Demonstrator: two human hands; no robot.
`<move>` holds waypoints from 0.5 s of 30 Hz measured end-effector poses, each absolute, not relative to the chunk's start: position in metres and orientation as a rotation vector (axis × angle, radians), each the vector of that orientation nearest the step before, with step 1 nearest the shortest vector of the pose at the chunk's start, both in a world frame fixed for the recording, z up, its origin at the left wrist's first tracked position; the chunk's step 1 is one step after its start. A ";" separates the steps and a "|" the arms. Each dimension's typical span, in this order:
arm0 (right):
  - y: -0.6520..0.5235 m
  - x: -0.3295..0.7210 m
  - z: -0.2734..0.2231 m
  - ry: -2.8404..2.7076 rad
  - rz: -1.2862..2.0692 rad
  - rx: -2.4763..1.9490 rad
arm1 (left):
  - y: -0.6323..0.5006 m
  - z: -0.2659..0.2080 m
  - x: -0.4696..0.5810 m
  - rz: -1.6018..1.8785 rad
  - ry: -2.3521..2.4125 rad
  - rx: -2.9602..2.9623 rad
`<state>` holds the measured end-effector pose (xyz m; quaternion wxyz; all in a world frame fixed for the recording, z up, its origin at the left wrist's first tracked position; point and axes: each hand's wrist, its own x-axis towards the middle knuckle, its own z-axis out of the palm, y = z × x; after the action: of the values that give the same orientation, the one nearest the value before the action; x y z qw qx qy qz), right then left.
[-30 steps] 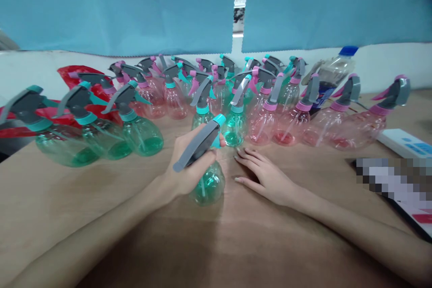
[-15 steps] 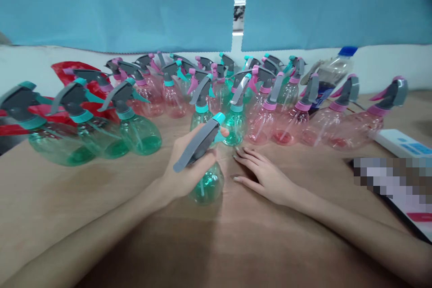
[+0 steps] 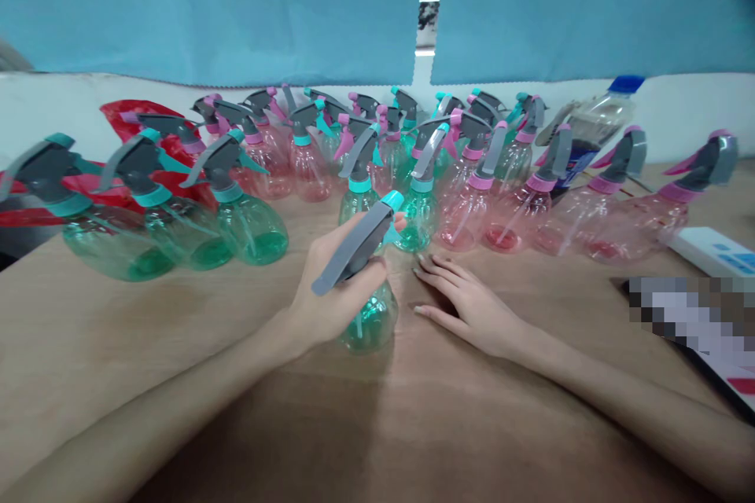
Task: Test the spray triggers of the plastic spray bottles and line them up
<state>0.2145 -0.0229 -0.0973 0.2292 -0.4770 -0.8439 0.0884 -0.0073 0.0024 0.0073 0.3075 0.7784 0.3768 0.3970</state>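
Foremost green spray bottle (image 3: 375,321): translucent, upright, turquoise-nozzled.

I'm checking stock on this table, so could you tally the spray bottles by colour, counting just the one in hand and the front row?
Held green bottle, in the left hand: 1
Front-row green bottles: 5
Front-row pink bottles: 4
Total: 10

A clear blue-capped bottle (image 3: 607,114) stands on the wooden table (image 3: 194,306). Behind it I see a white wall (image 3: 696,118), blue cloth (image 3: 236,8) above. Well to its left sits a red plastic bag (image 3: 115,111); in front and rightward, a white box (image 3: 701,242) with blue patches, then a dark-edged flat thing (image 3: 716,346), partly blurred.
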 end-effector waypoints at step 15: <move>-0.023 0.214 -0.096 -2.332 0.246 -1.326 | 0.002 0.008 -0.005 1.073 0.956 2.010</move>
<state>0.2143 -0.0233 -0.0961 0.2219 -0.4800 -0.8441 0.0891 -0.0051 0.0022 0.0083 0.3290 0.7683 0.3653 0.4099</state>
